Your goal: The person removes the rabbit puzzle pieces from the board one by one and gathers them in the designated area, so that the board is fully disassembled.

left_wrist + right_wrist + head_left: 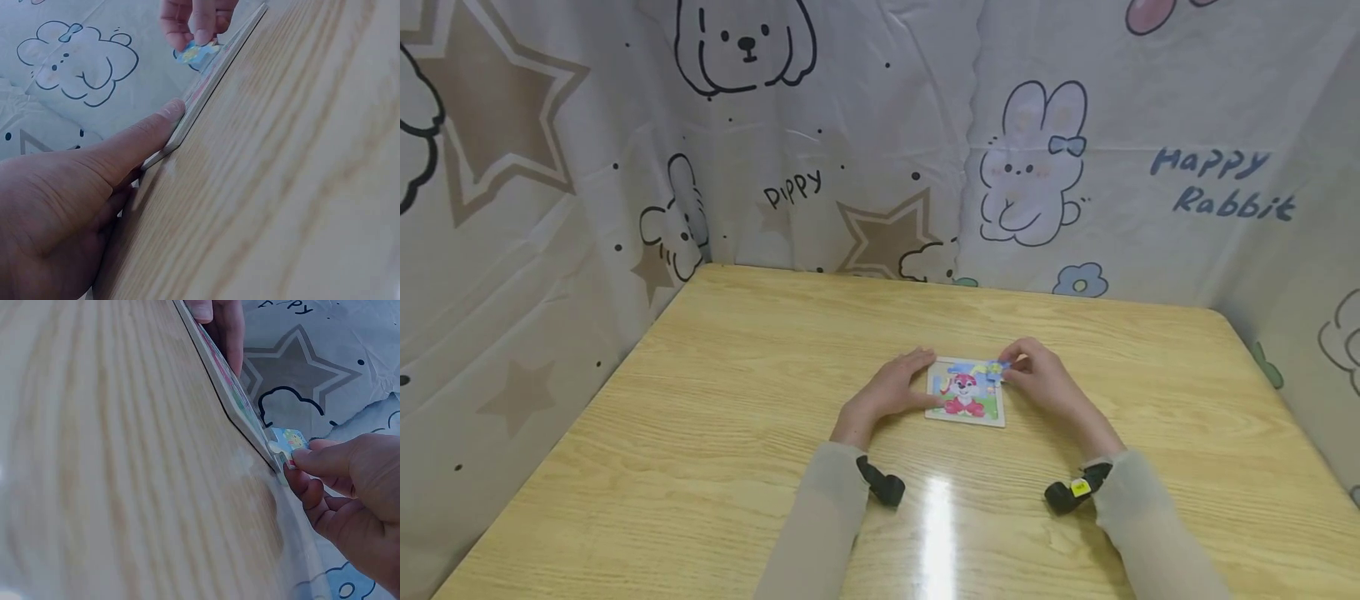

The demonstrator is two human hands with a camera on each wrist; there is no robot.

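Note:
A square wooden jigsaw puzzle [965, 406] with a pink cartoon animal and a pale border lies on the table. My left hand [891, 389] holds it at the left side, thumb [165, 115] on the border and fingers near the far left corner. Over the far right corner, my right hand [1041, 377] pinches a blue and yellow puzzle piece [995, 371] between thumb and fingers. In the right wrist view that piece [289, 442] is tilted at the puzzle's edge; whether it touches the board I cannot tell. Some fingers of the left hand are hidden in its wrist view.
The wooden table [715, 400] extends around the puzzle on all sides. A printed curtain [865, 150] hangs behind it and along both sides. Each wrist wears a black strap camera [887, 490] below the sleeve cuff. A bright reflection lies on the near tabletop.

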